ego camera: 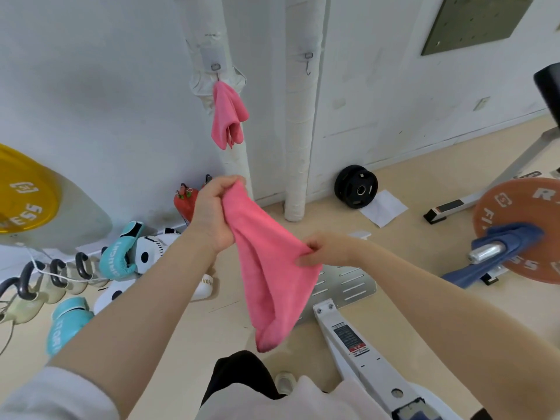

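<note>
Hands both grip a pink terry cloth (269, 268) held up over the floor: left hand (213, 213) bunches its top, right hand (325, 248) pinches one edge. Beyond hangs a second pink cloth (228, 115) on a white wrapped pipe (298, 116); turquoise boxing gloves (121, 253) lie left.

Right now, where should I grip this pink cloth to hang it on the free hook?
Probably the top end bunched in your left hand, taken from above. The pink cloth sags limp below it, so that raised end gives a small point for the free hook.
</note>
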A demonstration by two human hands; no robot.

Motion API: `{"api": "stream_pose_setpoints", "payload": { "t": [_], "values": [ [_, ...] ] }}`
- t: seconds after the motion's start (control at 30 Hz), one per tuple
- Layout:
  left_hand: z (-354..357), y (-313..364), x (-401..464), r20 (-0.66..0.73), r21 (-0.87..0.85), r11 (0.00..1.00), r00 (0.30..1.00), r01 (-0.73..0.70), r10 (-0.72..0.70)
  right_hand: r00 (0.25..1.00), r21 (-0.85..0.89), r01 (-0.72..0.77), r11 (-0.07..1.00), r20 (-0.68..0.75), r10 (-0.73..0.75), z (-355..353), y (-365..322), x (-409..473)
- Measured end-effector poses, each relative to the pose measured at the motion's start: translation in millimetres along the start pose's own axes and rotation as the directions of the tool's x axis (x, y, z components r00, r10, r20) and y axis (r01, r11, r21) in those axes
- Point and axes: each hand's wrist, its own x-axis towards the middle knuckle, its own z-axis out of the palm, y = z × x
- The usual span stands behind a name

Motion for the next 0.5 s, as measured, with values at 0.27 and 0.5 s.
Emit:
{"api": "stream_pose_setpoints", "payload": {
  "t": [0.27,0.5],
  "values": [
    [7,-33,3,0.286,0.937,-0.176,0.952,-0.301,-0.107,0.928,-0.014,0.208,0.978,-0.313,-0.202,-2,-34,3],
    [21,-14,7,0.032,0.904,0.398,0.955,-0.154,0.296,0.996,0.213,0.013,0.977,-0.089,0.006,-21,-17,-26]
  ]
}}
